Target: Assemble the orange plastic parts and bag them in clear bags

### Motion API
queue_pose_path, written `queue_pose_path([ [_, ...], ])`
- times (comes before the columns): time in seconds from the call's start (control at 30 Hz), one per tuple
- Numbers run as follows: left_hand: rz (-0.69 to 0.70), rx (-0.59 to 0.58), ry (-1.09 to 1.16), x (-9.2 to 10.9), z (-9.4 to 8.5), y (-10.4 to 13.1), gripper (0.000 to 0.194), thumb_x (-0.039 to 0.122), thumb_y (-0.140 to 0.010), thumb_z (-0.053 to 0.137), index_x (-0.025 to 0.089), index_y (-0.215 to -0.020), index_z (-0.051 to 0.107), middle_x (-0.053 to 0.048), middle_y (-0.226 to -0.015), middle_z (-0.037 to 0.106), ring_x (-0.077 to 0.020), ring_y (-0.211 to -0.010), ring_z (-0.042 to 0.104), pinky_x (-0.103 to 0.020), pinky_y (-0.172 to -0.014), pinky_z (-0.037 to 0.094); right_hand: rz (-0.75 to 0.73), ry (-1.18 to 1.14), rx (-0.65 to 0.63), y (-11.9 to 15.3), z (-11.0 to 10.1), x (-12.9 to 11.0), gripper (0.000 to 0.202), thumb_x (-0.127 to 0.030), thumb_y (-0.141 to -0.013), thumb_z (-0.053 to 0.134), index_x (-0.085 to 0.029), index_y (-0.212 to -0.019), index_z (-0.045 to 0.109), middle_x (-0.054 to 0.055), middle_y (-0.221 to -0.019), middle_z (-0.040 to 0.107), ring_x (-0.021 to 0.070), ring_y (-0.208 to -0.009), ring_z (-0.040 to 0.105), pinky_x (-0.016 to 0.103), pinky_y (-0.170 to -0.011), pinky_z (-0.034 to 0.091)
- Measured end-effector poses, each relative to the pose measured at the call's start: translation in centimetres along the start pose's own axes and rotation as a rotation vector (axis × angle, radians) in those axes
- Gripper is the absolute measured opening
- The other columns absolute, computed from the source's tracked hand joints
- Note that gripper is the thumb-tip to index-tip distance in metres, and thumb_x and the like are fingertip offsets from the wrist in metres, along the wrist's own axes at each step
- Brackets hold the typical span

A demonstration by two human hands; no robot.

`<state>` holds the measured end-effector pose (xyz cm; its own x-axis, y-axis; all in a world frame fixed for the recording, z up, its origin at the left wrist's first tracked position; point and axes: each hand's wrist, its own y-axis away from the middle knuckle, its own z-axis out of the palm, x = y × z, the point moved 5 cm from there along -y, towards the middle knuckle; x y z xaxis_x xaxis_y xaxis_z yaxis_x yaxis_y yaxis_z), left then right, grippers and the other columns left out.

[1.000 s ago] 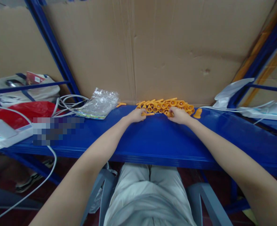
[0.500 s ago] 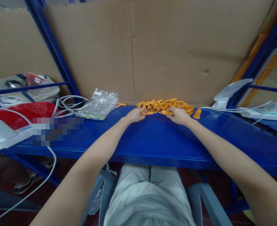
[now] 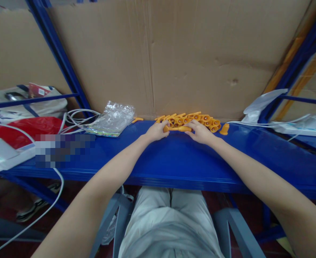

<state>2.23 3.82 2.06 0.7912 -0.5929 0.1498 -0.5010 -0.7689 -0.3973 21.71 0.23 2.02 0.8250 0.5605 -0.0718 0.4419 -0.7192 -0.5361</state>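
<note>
An orange plastic piece with a ribbed middle [image 3: 177, 129] spans the gap between my hands, just in front of a heap of similar parts. My left hand [image 3: 158, 131] is closed on its left end. The fingers of my right hand [image 3: 200, 132] pinch its smoother right end. Whether this is one piece or two parts touching, I cannot tell. Behind the hands, orange bell-mouthed parts [image 3: 206, 119] lie heaped, several with their round openings facing me. One orange bell-shaped part [image 3: 224, 129] stands apart, right of my right hand.
The blue table [image 3: 184, 161] meets a cardboard wall [image 3: 200, 64] at the back. To the left lie a clear plastic bag [image 3: 115, 116], a small orange stick-like piece [image 3: 137, 119], white cables [image 3: 79, 116] and a red bag [image 3: 29, 129]. Blue posts flank both sides.
Both hands have come closer together, the left shifting right and the right slightly left. The orange ribbed piece now bridges the space between them.
</note>
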Motion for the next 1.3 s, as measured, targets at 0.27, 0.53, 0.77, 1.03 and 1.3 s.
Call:
queue_pose_path([
  [0.27, 0.0, 0.051, 0.014, 0.1, -0.3, 0.1, 0.031, 0.026, -0.079, 0.063, 0.02, -0.109, 0.062, -0.004, -0.081, 0.07, -0.0202, -0.08, 0.066, -0.026, -0.07, 0.045, 0.012, -0.072, 0.045, -0.2, 0.0, 0.5, 0.032, -0.026, -0.088, 0.055, -0.016, -0.117, 0.065, 0.013, -0.108, 0.062, 0.0266, -0.103, 0.062, 0.046, -0.096, 0.049],
  [0.53, -0.009, 0.06, 0.01, -0.7, -0.6, 0.0, 0.033, 0.026, -0.075, 0.063, 0.019, -0.108, 0.062, -0.002, -0.078, 0.068, -0.0182, -0.075, 0.064, -0.025, -0.066, 0.043, 0.11, -0.511, 0.02, -0.6, 0.3, 2.0, 0.042, -0.021, -0.081, 0.064, -0.016, -0.123, 0.057, 0.015, -0.127, 0.059, 0.0219, -0.104, 0.065, 0.042, -0.094, 0.053],
  [0.77, 0.0, 0.083, 0.047, -0.3, -0.8, 0.0, 0.03, 0.025, -0.075, 0.063, 0.019, -0.105, 0.063, -0.001, -0.075, 0.067, -0.0179, -0.073, 0.064, -0.025, -0.066, 0.043, 0.34, -0.747, 0.017, -0.5, 0.9, 2.8, 0.026, -0.024, -0.086, 0.064, -0.015, -0.11, 0.057, 0.011, -0.101, 0.068, 0.0188, -0.086, 0.071, 0.04, -0.087, 0.057],
  [1.03, 0.001, 0.108, 0.096, -0.3, -1.0, 0.0, 0.025, 0.022, -0.075, 0.063, 0.019, -0.1, 0.062, 0.001, -0.072, 0.066, -0.0164, -0.07, 0.064, -0.023, -0.063, 0.043, 0.441, -0.848, -0.066, -0.2, 1.1, 2.1, 0.031, -0.048, -0.09, 0.061, -0.018, -0.083, 0.055, 0.006, -0.073, 0.07, 0.0143, -0.061, 0.067, 0.029, -0.066, 0.058],
  [1.3, 0.024, 0.118, 0.156, -0.2, -0.9, -0.1, 0.024, 0.021, -0.075, 0.062, 0.018, -0.099, 0.061, 0.002, -0.067, 0.064, -0.0142, -0.064, 0.062, -0.022, -0.061, 0.043, 0.492, -0.901, -0.103, 0.1, 0.7, 1.6, 0.031, -0.043, -0.095, 0.054, -0.017, -0.077, 0.052, 0.006, -0.072, 0.069, 0.0114, -0.056, 0.064, 0.024, -0.062, 0.054],
])
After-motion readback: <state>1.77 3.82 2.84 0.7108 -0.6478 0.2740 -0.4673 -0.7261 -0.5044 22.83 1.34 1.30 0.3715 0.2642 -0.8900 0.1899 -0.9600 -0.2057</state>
